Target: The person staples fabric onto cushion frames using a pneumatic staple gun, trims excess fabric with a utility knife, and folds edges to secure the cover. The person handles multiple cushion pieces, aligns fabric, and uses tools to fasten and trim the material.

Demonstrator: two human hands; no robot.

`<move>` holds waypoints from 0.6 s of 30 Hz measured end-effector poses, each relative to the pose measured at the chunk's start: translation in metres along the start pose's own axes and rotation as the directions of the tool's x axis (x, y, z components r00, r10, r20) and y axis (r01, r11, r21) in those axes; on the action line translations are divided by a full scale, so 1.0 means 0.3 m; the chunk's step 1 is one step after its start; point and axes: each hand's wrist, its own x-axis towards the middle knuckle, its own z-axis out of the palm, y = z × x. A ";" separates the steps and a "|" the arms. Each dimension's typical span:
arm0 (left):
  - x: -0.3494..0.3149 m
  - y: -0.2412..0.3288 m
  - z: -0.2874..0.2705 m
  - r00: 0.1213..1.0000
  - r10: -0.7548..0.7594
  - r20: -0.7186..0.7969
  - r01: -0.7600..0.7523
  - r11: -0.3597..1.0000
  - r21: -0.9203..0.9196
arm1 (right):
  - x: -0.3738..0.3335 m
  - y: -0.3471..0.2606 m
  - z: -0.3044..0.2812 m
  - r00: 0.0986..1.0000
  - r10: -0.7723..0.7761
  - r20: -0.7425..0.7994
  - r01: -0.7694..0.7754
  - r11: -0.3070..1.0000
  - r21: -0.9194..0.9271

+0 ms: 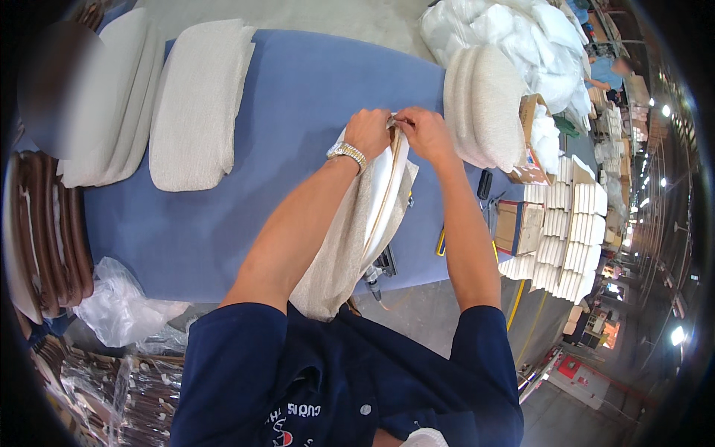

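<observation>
While hands [396, 130] grip it, seat pad [380, 195] stands edgewise, long axis fwd.

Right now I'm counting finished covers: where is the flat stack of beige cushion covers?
In the head view, the beige stack lies on the blue table's far left part, left of both hands.

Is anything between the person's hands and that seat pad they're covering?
Nothing visible. The left hand and right hand both already grip the top edge of the seat pad, pulling the beige fabric over it. The blue table beyond the hands is bare where they work.
</observation>
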 end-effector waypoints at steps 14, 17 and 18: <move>-0.014 0.016 -0.016 1.000 -0.015 0.006 0.015 0.999 0.047 | -0.140 0.023 0.249 0.832 0.435 -0.346 -0.112 0.741 0.662; -0.034 0.007 -0.033 0.999 -0.041 -0.032 0.042 0.999 0.027 | -0.124 -0.013 0.243 0.785 0.478 -0.394 -0.222 0.811 0.541; -0.044 0.015 -0.037 0.998 -0.052 -0.040 0.052 0.999 0.007 | -0.124 -0.015 0.254 0.745 0.509 -0.431 -0.181 0.776 0.604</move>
